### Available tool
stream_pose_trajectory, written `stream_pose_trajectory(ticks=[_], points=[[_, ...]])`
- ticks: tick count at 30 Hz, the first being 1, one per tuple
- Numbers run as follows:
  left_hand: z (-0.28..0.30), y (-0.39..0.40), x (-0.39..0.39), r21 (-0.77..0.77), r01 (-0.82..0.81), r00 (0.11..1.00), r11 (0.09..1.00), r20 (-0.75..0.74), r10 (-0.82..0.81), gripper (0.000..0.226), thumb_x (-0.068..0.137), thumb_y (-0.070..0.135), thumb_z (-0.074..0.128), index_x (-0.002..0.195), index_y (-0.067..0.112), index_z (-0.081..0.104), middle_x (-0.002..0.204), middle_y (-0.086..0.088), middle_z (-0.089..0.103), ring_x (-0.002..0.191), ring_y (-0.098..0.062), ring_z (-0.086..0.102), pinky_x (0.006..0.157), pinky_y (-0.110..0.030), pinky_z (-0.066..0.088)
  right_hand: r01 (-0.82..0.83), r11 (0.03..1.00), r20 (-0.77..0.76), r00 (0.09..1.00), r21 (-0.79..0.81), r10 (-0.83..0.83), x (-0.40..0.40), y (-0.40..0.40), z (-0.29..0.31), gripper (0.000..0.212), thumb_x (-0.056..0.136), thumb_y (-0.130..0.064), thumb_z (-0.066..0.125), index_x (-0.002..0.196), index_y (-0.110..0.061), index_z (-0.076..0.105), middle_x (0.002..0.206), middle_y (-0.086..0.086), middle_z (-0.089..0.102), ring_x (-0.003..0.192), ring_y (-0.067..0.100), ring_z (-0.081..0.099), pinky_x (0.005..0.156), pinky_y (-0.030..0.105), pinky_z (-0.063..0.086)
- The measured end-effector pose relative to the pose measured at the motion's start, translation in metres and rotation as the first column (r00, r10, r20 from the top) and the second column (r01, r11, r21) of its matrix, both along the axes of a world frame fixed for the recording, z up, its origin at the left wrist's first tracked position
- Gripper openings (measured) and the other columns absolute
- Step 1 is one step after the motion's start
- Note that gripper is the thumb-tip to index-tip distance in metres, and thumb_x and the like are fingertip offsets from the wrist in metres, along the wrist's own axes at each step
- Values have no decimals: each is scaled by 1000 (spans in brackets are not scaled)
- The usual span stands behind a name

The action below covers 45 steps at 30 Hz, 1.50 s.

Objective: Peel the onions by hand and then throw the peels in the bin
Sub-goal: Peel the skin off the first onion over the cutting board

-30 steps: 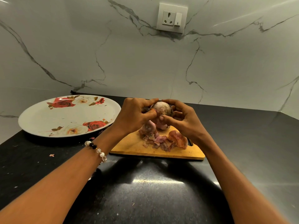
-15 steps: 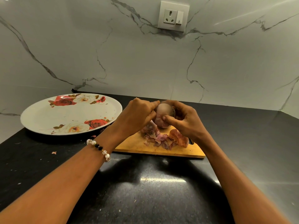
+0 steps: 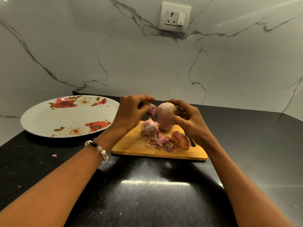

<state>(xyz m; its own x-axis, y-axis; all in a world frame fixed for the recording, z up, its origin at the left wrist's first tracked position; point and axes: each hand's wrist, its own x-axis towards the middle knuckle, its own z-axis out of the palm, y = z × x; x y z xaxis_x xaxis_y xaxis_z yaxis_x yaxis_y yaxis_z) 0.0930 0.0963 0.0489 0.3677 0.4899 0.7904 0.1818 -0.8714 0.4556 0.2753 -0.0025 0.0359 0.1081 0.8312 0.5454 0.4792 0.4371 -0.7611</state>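
- Marble-veined white wall carries a socket-and-switch plate (image 3: 176, 17); I read no brand, label or lettering on it or on anything else in view.
- Since half a second ago the left hand (image 3: 129, 113) has pulled away to the left of the held onion (image 3: 165, 116), drawing a strip of pink skin (image 3: 153, 110) out between them; a second onion (image 3: 149, 126) on the board, earlier hidden behind that hand, now shows.
- Left hand: fingers curled, thumb and fingertips pinching the free end of the pink skin, whose other end remains attached to the held onion. A beaded bracelet (image 3: 98, 149) sits on this wrist.
- Right hand (image 3: 188, 120): fingers curled round the far side of the held onion, thumb pressed across its front; I note a firm grasp.
- Held onion hangs above the wooden cutting board (image 3: 136, 145), just beside and slightly above the second onion, which rests on the board.
- Loose peels (image 3: 165, 142) lie heaped on the board in front of both onions.
- Black stone counter (image 3: 147, 194) bears the board; a rose-patterned plate (image 3: 49, 122) stands to the left, apart from the board.
- One small peel scrap (image 3: 54, 155) lies on the counter near the plate.
- No bin appears in this view.
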Motion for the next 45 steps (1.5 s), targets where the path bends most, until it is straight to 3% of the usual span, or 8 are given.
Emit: stream_pose_trajectory(ticks=[5,13,18,26,29,36,40,45], points=[[-2,3,0,-71,-38,999,997,36,40,20,87,6,66,106,6,72,98,-10,73,79,-9,65,71,-7,50,-54,998,-73,996,-25,52,0,-1,2,44,79,-12,63,120,-25,61,121,6,62,111,24,61,88,40,57],[-5,6,1,-193,-145,985,970,65,161,17,90,8,62,104,6,71,93,-9,72,66,-8,65,64,-8,51,-104,994,-189,977,-24,97,1,-2,2,44,79,-7,50,120,-20,60,120,6,61,110,21,61,79,29,55],[-3,13,-7,-262,-135,987,956,47,152,16,90,11,64,103,7,71,91,-8,73,73,-11,68,74,-22,57,-58,998,-178,983,-9,56,6,-2,4,43,81,-10,50,121,-22,59,120,4,61,110,20,62,78,26,55],[3,-4,0,-253,56,990,966,-113,-87,35,83,23,70,116,12,67,114,1,67,101,-4,57,72,6,37,-28,999,-121,992,-41,23,3,-1,1,45,78,-12,55,123,-15,58,121,11,60,110,25,61,80,29,57],[1,-3,0,-228,93,972,969,-190,-138,35,80,20,73,114,13,69,111,-3,70,95,-7,61,72,1,43,-45,998,-143,989,-46,38,2,-2,3,45,78,-12,54,123,-17,58,121,11,60,111,24,61,77,27,56],[0,-3,1,-189,12,991,982,-127,-37,18,81,17,73,99,14,75,94,-1,73,76,0,60,69,-3,45,-133,991,-220,968,-27,124,0,-2,4,45,78,-7,52,122,-18,59,121,9,61,114,25,60,82,31,55],[-3,-6,8,-224,-51,994,973,-109,27,15,85,21,71,98,16,74,87,5,69,75,-3,57,84,-38,51,-161,987,-249,956,-13,152,-2,-1,3,45,77,-4,50,120,-18,58,122,8,59,117,26,58,84,33,55],[-7,10,3,-327,-177,983,928,-108,149,12,90,24,64,95,16,71,86,1,68,88,-18,61,94,-55,41,-151,986,-329,930,66,164,2,-3,5,45,78,-3,45,120,-15,55,124,8,55,109,20,59,81,27,54]])
